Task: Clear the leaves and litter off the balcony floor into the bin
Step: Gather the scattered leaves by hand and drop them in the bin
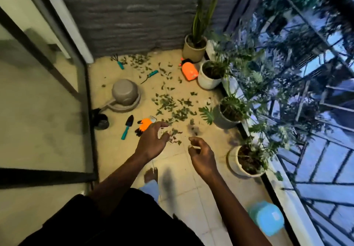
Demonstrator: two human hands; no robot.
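Leaves (173,108) lie scattered over most of the tiled balcony floor (191,198). They are thickest in a band mid-floor beside the grey plant pot (223,120), with a thinner drift along the far wall. Pale scraps of litter are mixed in, too small to name.

Left hand (151,140): out over the floor, thumb and fingers curled round a clump (171,137) of leaves and whitish litter. The closed curl probably keeps loose bits from dropping on the carry.

Right hand (201,155): just beside the left but apart from it, fingers loosely curled, nothing plainly in them. It seems held free, to gather more or to cup under the clump.

Light blue bin (266,219): low right, near the person and close to the railing (310,150). Blurred, so whether it has a lid I cannot tell. It stands well apart from the main leaf band, so each handful needs a turn back to it.

Tools lie among the leaves:
- teal trowel (126,127) beside an orange glove (145,124)
- teal hand rake (118,62) near the wall
- teal-handled weeder (150,75)
- orange spray bottle (189,71) tipped against the white pot (207,79)

An upturned grey pot (124,93) sits on its saucer by the glass door (44,92). The snake plant (201,21) stands in the far corner, and a cream pot (241,166) is nearest along the rail.

Judgement: an early stage, with most leaves on the floor. Picking round the tools by hand will be slow, and the small pieces will slip through fingers.
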